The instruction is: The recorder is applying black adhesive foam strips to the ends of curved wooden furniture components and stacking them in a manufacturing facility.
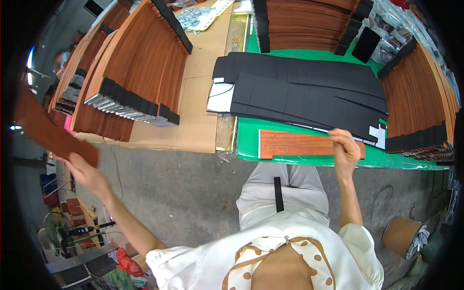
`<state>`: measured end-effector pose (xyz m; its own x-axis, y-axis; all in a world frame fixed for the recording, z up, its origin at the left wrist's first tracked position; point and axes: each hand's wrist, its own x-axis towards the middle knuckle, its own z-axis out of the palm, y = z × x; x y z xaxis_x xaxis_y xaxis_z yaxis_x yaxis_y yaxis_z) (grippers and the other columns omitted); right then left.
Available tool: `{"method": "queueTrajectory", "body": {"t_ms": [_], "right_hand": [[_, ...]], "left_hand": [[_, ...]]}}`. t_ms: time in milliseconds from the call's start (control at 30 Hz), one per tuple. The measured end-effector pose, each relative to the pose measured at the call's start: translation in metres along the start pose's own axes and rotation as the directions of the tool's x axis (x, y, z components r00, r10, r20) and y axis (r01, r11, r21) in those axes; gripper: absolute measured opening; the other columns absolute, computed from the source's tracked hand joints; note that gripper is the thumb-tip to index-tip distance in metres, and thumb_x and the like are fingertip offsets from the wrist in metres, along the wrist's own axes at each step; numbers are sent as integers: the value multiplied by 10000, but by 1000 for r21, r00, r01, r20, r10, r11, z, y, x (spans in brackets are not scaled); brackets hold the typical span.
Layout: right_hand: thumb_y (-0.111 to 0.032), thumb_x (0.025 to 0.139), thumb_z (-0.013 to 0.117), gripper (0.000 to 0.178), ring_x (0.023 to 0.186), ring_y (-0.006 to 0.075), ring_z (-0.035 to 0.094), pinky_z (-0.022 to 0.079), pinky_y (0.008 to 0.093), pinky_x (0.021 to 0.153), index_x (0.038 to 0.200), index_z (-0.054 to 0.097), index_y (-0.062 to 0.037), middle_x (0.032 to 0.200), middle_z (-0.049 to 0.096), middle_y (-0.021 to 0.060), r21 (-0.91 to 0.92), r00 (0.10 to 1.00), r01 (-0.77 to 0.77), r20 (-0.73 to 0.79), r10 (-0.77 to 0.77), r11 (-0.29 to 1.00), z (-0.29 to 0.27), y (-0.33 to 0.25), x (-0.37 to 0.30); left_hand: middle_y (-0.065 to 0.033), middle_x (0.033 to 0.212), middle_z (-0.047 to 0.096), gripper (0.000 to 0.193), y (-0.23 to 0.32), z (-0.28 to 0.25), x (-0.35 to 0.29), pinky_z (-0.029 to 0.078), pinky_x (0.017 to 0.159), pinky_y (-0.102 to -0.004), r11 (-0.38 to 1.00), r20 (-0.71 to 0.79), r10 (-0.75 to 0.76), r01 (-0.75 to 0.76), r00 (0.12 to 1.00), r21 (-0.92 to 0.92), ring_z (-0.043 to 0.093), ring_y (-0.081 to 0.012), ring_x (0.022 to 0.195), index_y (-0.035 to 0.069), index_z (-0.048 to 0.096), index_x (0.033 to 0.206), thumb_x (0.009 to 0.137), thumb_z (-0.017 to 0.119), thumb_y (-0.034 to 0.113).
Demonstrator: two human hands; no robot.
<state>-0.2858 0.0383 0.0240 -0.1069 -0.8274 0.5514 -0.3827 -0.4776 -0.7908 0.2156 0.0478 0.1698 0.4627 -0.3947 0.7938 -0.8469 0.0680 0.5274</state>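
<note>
White top (290,224) cut off btm; blurred board (55,128) in L hand (88,176).

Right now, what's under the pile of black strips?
White pieces peek out at both ends of the black strips; green covering shows in front. What's under the middle is hidden.

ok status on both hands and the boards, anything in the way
Left hand holding brown board out left. Right hand at right end of second board, contact unclear. Black strips lie just beyond it.
</note>
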Motion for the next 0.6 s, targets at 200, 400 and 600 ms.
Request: {"method": "queueTrajectory", "body": {"t_ms": [200,400,600], "right_hand": [[-100,886,588,360,1041,239,585,457,335,901,1219,517,17,1139,602,146,375,906,-218,420,45,901,54,-65,28],[-192,891,616,527,1066,150,528,427,293,916,1301,381,42,1180,557,140,496,786,-519,597,161,696,34,-72,34],[-102,775,674,312,825,205,595,460,328,729,1052,559,-14,885,617,98,-274,849,-57,492,191,960,-40,-30,36]], "left_hand": [[-189,986,587,615,129,30,-192,476,787,-374,670,574,-77,469,815,-575,580,-248,893,-24,380,1206,902,479,500],[-210,1180,505,488,193,70,-312,369,967,-365,465,859,167,730,483,-501,478,-291,1137,-54,301,1318,959,429,251],[-204,1181,551,400,144,93,-290,394,957,-366,738,935,115,601,335,-307,524,-314,1111,-23,454,1259,906,523,151]]}}
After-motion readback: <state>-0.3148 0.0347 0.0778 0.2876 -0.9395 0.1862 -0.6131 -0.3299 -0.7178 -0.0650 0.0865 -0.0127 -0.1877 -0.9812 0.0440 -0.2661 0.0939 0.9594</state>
